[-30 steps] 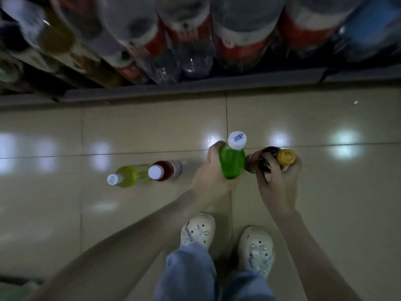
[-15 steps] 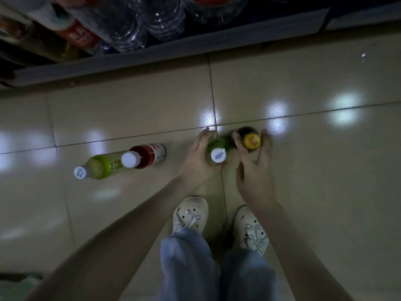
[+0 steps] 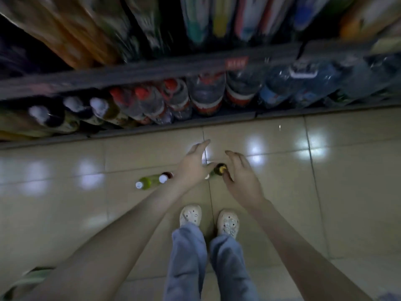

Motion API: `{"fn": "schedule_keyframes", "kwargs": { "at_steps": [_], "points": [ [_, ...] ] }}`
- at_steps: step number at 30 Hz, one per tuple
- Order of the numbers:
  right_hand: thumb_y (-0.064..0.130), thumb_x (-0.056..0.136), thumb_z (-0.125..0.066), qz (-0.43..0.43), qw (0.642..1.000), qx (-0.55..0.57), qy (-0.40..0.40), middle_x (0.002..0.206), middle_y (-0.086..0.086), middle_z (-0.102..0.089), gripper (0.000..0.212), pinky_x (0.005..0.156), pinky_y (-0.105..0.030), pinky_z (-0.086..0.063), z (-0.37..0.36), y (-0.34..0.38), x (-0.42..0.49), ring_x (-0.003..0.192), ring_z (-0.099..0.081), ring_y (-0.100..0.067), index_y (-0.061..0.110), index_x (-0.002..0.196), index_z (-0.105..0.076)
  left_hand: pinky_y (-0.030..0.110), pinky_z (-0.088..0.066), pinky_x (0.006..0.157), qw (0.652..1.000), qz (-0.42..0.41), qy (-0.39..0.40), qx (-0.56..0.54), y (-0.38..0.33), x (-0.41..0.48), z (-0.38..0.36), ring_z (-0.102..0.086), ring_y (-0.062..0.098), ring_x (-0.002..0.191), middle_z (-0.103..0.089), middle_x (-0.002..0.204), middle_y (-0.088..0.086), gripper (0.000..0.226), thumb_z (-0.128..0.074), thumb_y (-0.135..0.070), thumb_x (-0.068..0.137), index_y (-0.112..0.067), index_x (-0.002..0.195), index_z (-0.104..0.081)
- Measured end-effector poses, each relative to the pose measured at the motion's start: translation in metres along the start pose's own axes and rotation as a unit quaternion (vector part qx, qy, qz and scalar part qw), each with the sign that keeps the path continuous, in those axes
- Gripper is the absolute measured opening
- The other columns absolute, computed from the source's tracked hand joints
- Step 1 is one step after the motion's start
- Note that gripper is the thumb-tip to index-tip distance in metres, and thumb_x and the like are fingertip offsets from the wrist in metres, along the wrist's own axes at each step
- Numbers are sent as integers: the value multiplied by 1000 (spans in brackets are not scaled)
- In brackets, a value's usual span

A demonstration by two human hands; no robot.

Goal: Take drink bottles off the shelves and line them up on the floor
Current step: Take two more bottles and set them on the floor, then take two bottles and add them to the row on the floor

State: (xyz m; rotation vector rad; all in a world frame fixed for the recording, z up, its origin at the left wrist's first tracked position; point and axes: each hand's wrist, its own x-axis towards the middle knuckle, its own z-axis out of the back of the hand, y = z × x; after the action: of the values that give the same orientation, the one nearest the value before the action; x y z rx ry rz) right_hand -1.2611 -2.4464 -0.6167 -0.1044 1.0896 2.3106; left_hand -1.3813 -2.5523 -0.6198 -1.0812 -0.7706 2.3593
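The left hand (image 3: pixel 192 165) and right hand (image 3: pixel 243 173) hang empty, fingers spread, over the floor (image 3: pixel 65 213) row. The yellow-capped bottle (image 3: pixel 219 170) stands between them and the yellow-green bottle (image 3: pixel 149 181) at nine o'clock. The shelf bottles (image 3: pixel 206 98) at twelve o'clock look full, so probably heavy and slick; best gripped round the waist.

Dim and murky all round here. Overhead lights bounce off the glossy floor tiles (image 3: pixel 347 192) as soft white glare patches, one flaring right behind the left hand (image 3: pixel 191 167). Heavy motion blur smears the upper shelf (image 3: pixel 152 71) and its packages (image 3: pixel 219 16) into streaks, and the shelved bottles (image 3: pixel 206 98) below look soft too. Wide-angle distortion bows the shelf edge, and the top-left corner sinks to black.
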Motion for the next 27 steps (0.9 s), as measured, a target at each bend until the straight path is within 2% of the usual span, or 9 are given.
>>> {"fn": "schedule_keyframes", "kwargs": {
  "at_steps": [2,5,9,13,15,17,21,25,27],
  "points": [
    [3,89,-57,5,1000,17,-8,134,-13,-49,45,91,-22,-36,46,42,-1,120,-50,-28,5,133,-48,23,-38,89,1000,-10,-25,4,-46,-26,39,-49,24,123,-45,142,7,59,-62,-19,89,-21,143,-38],
    [5,91,-55,22,999,29,-23,131,-13,-51,42,90,-20,-34,112,104,-5,118,-51,-28,5,132,-49,31,-45,93,995,-49,-81,13,-112,-67,99,-55,23,113,-51,132,8,48,-60,-17,89,-18,136,-47],
    [7,90,-57,110,990,35,-79,123,-11,-56,38,86,-18,-36,198,190,-4,109,-58,-25,6,127,-53,33,-47,94,978,-131,-161,18,-202,-110,176,-55,20,114,-53,130,4,39,-57,-24,93,-18,131,-50],
    [18,94,-55,192,972,42,-130,123,0,-54,36,84,-13,-33,278,274,3,105,-51,-8,14,130,-51,32,-47,95,950,-200,-239,31,-279,-144,245,-52,14,117,-51,133,-2,39,-52,-31,95,-22,133,-47],
    [22,95,-54,227,959,46,-163,122,4,-54,33,87,-17,-38,313,314,9,106,-50,-5,17,128,-52,30,-47,95,932,-238,-273,30,-308,-159,280,-51,12,118,-51,132,-3,38,-52,-31,96,-22,133,-47],
    [23,94,-55,261,942,48,-204,121,2,-57,33,90,-23,-43,342,349,16,107,-54,-10,17,126,-53,27,-45,96,913,-270,-305,32,-330,-172,311,-50,10,118,-52,131,-4,37,-52,-29,96,-21,132,-48],
    [22,94,-57,308,902,59,-297,117,3,-57,35,86,-19,-43,395,414,23,103,-54,-8,16,128,-51,30,-48,94,855,-342,-388,40,-368,-193,375,-54,9,110,-56,123,-5,33,-54,-27,94,-20,126,-53],
    [20,93,-58,329,859,69,-387,131,0,-51,49,95,-18,-37,449,465,26,118,-48,-9,14,139,-41,25,-47,94,779,-426,-457,46,-409,-208,431,-53,6,109,-55,121,-6,33,-55,-25,94,-18,127,-54],
    [18,93,-59,330,835,57,-436,137,-3,-45,55,100,-17,-30,470,483,31,125,-41,-11,12,142,-36,15,-41,97,731,-455,-503,65,-429,-209,453,-49,10,117,-51,127,-2,35,-55,-23,94,-16,129,-53]
  ]
}}
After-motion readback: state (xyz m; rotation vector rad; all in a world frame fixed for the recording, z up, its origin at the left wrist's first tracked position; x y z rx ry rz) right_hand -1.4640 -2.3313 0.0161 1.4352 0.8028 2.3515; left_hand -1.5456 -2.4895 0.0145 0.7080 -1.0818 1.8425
